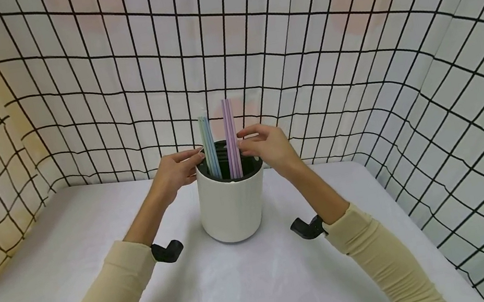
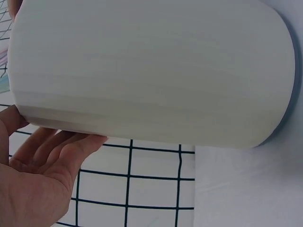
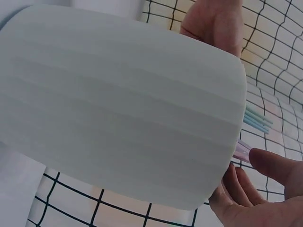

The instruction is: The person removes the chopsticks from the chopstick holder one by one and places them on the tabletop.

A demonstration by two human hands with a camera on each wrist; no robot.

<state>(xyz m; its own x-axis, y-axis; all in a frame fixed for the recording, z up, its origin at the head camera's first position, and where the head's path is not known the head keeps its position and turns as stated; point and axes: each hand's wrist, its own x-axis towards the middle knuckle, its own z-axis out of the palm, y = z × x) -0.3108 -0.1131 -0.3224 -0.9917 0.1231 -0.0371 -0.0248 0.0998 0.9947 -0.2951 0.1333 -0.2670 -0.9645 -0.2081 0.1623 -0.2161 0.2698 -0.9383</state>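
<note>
Though smooth-walled, a dark-lined white cylinder (image 1: 232, 208)

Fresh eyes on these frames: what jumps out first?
The white container on the tabletop, with purple sticks and blue-green sticks standing in it. Two hands flank it: the left hand at its rim, the right hand beside the purple sticks. Behind, a black grid spans the backdrop.

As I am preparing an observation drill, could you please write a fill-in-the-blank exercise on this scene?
The container is ____ outside.
The grid behind it is ____.
The person's ____ hand is nearer the purple sticks.
In the head view, the blue sticks stand to the ____ of the purple ones.
Missing words: white; black; right; left.
</note>
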